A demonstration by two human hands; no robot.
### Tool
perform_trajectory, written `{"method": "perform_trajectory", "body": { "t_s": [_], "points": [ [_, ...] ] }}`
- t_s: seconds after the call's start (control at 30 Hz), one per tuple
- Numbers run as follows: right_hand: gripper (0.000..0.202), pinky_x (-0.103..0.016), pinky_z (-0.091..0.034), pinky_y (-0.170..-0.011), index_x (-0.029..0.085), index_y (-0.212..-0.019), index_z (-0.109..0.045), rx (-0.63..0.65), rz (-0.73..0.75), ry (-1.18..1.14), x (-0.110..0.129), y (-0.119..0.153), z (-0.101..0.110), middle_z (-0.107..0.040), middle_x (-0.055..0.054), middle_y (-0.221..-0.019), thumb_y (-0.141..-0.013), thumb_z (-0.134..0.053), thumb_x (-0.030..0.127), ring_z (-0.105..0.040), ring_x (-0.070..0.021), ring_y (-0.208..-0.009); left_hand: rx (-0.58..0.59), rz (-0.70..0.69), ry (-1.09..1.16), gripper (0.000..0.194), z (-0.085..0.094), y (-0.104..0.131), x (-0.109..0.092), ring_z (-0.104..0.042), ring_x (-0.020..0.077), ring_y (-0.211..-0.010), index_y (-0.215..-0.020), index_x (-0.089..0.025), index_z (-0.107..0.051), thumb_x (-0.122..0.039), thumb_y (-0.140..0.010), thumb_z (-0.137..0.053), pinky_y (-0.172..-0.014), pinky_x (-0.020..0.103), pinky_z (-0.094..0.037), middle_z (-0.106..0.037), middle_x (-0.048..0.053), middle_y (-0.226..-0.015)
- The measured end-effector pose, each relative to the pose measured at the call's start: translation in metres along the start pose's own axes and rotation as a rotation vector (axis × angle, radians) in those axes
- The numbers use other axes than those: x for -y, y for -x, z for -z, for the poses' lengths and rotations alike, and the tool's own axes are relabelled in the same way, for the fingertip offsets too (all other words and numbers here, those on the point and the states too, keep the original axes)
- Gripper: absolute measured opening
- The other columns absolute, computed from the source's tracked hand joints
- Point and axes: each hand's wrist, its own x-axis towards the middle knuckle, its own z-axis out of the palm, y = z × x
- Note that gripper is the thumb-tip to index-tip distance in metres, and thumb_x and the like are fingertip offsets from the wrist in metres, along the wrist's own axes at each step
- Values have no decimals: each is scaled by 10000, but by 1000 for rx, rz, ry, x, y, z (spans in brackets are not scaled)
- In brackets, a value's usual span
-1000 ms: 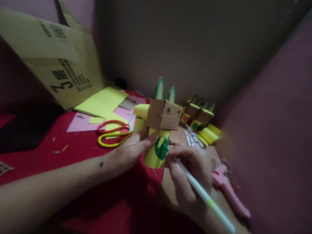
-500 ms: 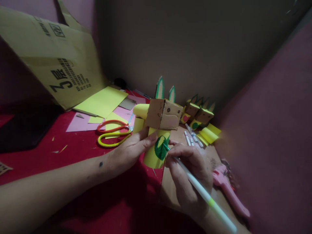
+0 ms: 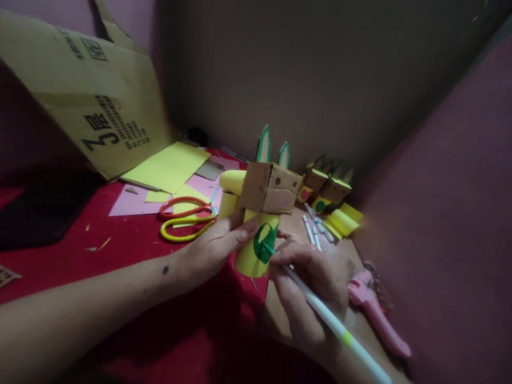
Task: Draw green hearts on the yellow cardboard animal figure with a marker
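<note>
My left hand [image 3: 218, 240] is closed around a paper bunny figure [image 3: 254, 186], its thumb lying on the front. The figure has a cardboard box head with drawn eyes, two green-edged ears and a yellow paper tube body. On that body is a green heart-like shape [image 3: 264, 253], partly coloured, with yellow showing at its upper part. My right hand [image 3: 306, 288] grips a long white marker [image 3: 332, 317] with a yellow-green band. The marker's green tip touches the lower right of the shape. The fingers behind the figure are hidden.
Scissors [image 3: 182, 237] lie left of the figure on the red cloth [image 3: 132, 240]. Yellow sheets [image 3: 172, 162] and a cardboard box [image 3: 96, 101] are behind. Similar figures [image 3: 334, 189], several white markers [image 3: 308, 229], folded yellow paper [image 3: 342, 220] and a pink glue gun [image 3: 378, 317] are at right.
The marker tip has moved slightly down and left over the green shape, my right hand going with it. The figure has shifted a little to the right at its head.
</note>
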Motion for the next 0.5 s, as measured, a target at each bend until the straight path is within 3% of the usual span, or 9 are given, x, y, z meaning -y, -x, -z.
{"method": "perform_trajectory", "body": {
  "t_s": [0.27,0.4,0.5],
  "points": [
    [249,-373,-574,-852,271,-999,-655,-1,6,-6,0,-4,1,-713,-5,-890,-900,-586,54,-717,-203,-938,12,-3,17,668,0,-1,1,-634,401,-1358,-1463,-193,-643,-667,-992,-618,-1202,534,-486,-727,151,-1424],
    [259,-262,-564,-716,275,-996,-674,-59,-2,5,0,-5,-1,-675,13,-853,-898,-599,47,-695,-151,-823,27,-3,25,651,0,-1,1,-626,393,-1374,-1439,-203,-662,-673,-991,-612,-1214,519,-479,-720,146,-1437],
    [247,-245,-587,-711,276,-1004,-688,-101,-40,-20,0,-3,-3,-693,-1,-941,-916,-609,59,-708,-137,-824,17,6,-3,650,0,0,0,-610,395,-1392,-1434,-206,-666,-680,-995,-596,-1214,512,-478,-699,147,-1469]
  ]
}}
